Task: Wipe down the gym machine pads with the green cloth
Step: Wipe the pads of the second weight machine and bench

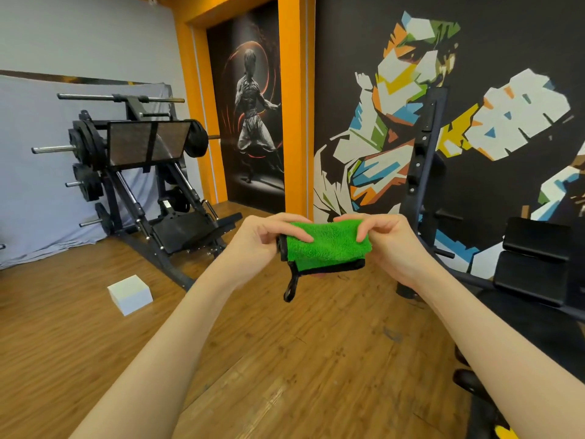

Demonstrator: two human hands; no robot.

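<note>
A folded green cloth (pixel 326 247) with black edging and a dangling black loop hangs in the air in front of me at chest height. My left hand (pixel 259 242) pinches its left top corner. My right hand (pixel 384 240) pinches its right top corner, so the cloth is stretched between both hands. Black machine pads (pixel 535 258) sit at the right edge of view, a little beyond and below my right hand. Their lower parts run out of frame.
A black leg press machine (pixel 142 172) loaded with weight plates stands at the left against a grey-draped wall. A white box (pixel 130 294) lies on the wooden floor. A black upright frame (pixel 421 172) stands before the mural wall.
</note>
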